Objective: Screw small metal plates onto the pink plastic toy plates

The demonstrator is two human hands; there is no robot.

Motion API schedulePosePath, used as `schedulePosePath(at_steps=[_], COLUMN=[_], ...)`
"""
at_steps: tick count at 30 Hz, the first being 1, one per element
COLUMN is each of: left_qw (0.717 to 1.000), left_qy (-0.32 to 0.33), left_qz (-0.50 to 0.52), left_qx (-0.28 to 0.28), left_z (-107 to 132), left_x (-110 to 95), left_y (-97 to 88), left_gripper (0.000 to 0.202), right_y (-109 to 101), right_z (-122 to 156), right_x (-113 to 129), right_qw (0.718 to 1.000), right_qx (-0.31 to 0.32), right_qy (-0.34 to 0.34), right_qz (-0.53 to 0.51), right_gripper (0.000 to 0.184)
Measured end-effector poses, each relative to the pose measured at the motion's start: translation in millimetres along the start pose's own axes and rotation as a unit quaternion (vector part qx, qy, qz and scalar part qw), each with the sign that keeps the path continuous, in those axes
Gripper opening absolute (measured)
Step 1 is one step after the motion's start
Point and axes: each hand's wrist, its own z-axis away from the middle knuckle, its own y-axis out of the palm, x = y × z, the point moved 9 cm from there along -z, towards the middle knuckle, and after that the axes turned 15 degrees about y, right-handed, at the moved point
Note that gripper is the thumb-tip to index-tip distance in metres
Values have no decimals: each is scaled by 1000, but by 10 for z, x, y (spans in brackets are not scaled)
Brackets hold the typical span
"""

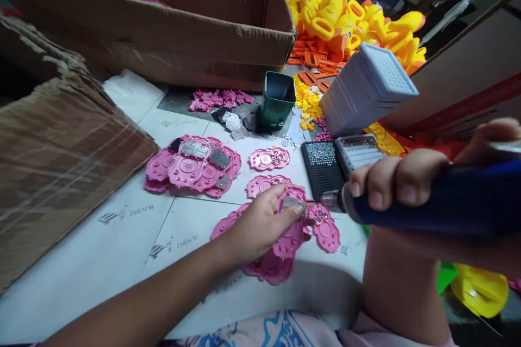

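The left hand (260, 223) pinches a metal plate (293, 203) on pink pieces (325, 232), right hand (402, 181) clasps what seems a screwdriver (456, 200).

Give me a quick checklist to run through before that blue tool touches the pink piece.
1. The left hand holds the metal plate on the pink piece: ok.
2. The right hand grips the blue screwdriver fully: ok.
3. The bit points at the metal plate: ok.
4. A screw sits on the bit: cannot tell.
5. The left fingertips are clear of the bit: not ok, right beside it.
6. The black screw tray is stocked and close: ok.
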Motion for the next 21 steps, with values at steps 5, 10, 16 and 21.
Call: schedulePosePath(at_steps=[5,10,16,21], left_qw=[1000,999,996,997], left_qy=[11,-5,-32,-44], left_qz=[6,46,83,65], left_qx=[19,11,10,2], left_z=[10,20,26,41], left_x=[54,94,73,100], left_y=[-22,-5,29,-9], left_gripper=[36,35,37,33], right_y=[-550,-1010,-1196,-1251], right_z=[-154,-255,-270,-276], right_x=[-26,-375,-533,-593], right_qw=[978,940,929,929], right_qx=[-193,-335,-364,-366], right_qy=[-78,-58,-57,-51], right_qz=[5,27,42,37], right_gripper=[36,27,35,22])
